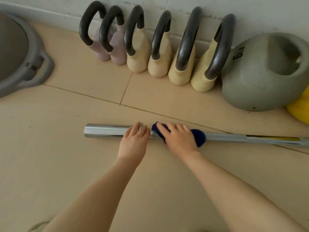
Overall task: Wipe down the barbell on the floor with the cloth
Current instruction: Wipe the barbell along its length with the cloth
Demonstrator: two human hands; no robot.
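Crosswise to the person's view, the barbell [108, 130] lies on the floor [58, 156], its long axis running left to right, its chrome sleeve end at the left and its thinner shaft passing out of frame at the right. Over that shaft the right hand [179, 138] presses the dark blue cloth [199, 136], fingers draped over it, just beside the collar. At the inner end of the sleeve the left hand [134, 139] rests with nearly straight fingers, holding nothing, probably steadying the bar. Most unwiped shaft seems to lie rightward of the cloth, so the right hand's stroke likely runs along the axis that way.
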